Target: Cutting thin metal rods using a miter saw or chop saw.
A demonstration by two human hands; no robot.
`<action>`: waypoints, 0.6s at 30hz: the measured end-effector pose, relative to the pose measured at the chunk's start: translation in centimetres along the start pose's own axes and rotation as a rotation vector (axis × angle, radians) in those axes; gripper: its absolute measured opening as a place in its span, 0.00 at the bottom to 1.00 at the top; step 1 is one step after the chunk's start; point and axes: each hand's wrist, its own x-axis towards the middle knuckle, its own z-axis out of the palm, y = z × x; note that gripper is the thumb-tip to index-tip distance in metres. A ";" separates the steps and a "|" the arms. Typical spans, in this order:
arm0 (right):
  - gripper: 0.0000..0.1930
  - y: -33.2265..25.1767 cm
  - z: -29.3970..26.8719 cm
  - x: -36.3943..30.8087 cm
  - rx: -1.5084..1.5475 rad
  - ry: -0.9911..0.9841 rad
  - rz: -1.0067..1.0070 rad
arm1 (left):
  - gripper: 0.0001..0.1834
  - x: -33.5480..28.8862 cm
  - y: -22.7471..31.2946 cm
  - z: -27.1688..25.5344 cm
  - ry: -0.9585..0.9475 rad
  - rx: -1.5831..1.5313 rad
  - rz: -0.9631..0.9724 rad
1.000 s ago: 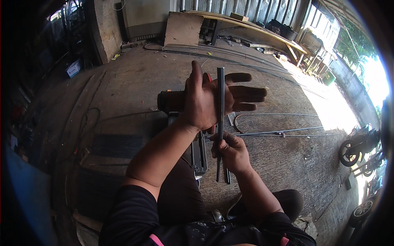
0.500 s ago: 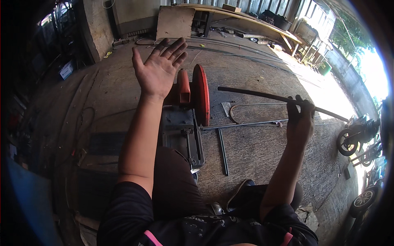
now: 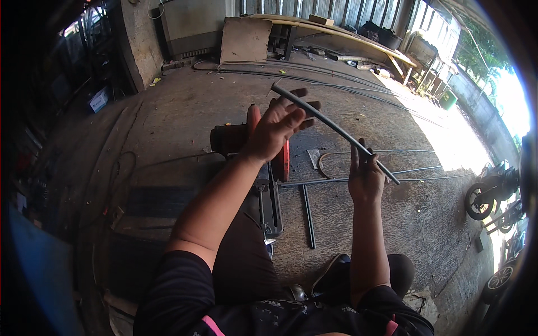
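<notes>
A dark grey metal rod [image 3: 338, 129] hangs tilted in the air in front of me, its far end up to the left. My right hand [image 3: 366, 177] grips it near its lower right end. My left hand [image 3: 276, 130] reaches to the upper part with fingers apart behind the rod; whether it touches is hard to tell. Below my left forearm stands a cut-off saw with a red round guard [image 3: 284, 162] and a dark metal base [image 3: 272, 215], partly hidden by my arm.
Another short metal bar [image 3: 309, 217] lies on the floor right of the saw. Long thin rods [image 3: 358, 88] stretch across the floor farther back, before a low bench [image 3: 336, 29]. A brown board [image 3: 245, 42] leans at the back. Wheeled vehicles [image 3: 486, 193] stand at the far right.
My left hand has moved right and down from its raised, open pose to the rod. My right hand has come left, and the rod now slopes more steeply, its far end higher.
</notes>
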 end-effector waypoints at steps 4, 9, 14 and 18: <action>0.25 1.7 -0.6 -0.4 0.067 -0.009 0.081 | 0.16 -0.2 -0.9 0.7 0.109 0.240 -0.098; 0.27 2.5 -1.0 -0.7 0.031 -0.089 0.191 | 0.08 0.0 -0.5 0.0 0.229 0.288 -0.035; 0.26 2.5 -1.3 -1.1 0.143 -0.080 0.280 | 0.09 0.0 0.5 1.0 0.220 0.291 0.030; 0.28 2.2 -1.6 -1.1 0.166 -0.191 0.460 | 0.10 -0.4 0.8 1.9 0.179 0.300 0.132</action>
